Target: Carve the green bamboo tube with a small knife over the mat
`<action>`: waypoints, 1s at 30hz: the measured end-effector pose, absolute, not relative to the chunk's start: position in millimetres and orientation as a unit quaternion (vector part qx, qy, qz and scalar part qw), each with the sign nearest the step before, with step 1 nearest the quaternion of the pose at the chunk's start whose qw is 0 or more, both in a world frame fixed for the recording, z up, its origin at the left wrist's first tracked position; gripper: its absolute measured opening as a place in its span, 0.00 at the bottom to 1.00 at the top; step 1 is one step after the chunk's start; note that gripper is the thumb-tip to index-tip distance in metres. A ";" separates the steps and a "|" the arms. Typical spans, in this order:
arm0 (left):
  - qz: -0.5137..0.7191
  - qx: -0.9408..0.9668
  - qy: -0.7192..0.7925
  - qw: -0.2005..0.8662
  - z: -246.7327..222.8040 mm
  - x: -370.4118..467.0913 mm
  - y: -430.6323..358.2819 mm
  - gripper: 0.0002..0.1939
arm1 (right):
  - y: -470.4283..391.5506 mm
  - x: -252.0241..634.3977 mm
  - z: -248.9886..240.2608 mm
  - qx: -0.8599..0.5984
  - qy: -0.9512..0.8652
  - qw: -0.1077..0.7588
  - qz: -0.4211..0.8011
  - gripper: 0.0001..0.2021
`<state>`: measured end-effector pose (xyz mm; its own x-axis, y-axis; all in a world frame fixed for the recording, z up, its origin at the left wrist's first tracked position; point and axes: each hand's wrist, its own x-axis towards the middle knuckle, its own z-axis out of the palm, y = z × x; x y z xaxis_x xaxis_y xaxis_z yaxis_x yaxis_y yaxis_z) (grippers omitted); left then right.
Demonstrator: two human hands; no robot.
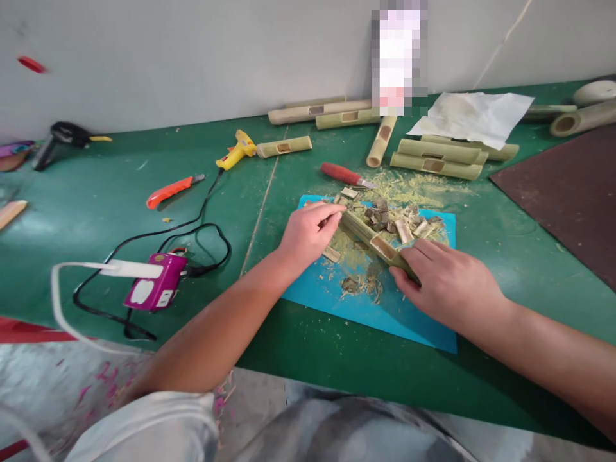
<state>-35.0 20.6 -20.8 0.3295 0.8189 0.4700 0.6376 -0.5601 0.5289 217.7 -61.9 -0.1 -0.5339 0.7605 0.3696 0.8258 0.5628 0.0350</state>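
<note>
The left hand (312, 230) is pinching the far end and the right hand (445, 276) is grasping the near end of a notched bamboo tube (366, 233), which is lying over the blue mat (414, 324), its long axis running diagonally from the mat's far left toward its near right.
</note>
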 end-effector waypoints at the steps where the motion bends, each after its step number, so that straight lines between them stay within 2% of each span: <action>1: 0.362 0.810 0.445 0.123 -20.5 -34.9 20.1 0.10 | -62.2 217.6 -0.1 -0.456 -0.870 0.159 -0.103 0.14; 9: 0.326 0.855 0.398 0.058 -20.0 -40.3 19.7 0.11 | -60.1 218.9 -0.4 -0.483 -0.864 0.132 -0.047 0.15; 16: 0.302 0.868 0.395 0.005 -22.8 -34.2 17.0 0.12 | -63.0 212.1 1.8 -0.441 -0.884 0.117 -0.100 0.14; 21: 0.272 0.894 0.356 0.032 -22.9 -24.5 6.0 0.14 | -59.5 217.6 -1.6 -0.474 -0.866 0.147 -0.060 0.13; 26: 0.297 0.878 0.376 0.001 -23.2 -26.2 7.9 0.14 | -61.1 214.1 -1.3 -0.447 -0.875 0.156 -0.100 0.13; 30: 0.264 0.900 0.344 0.036 -23.4 -25.0 6.0 0.16 | -61.8 212.9 0.3 -0.438 -0.879 0.154 -0.109 0.13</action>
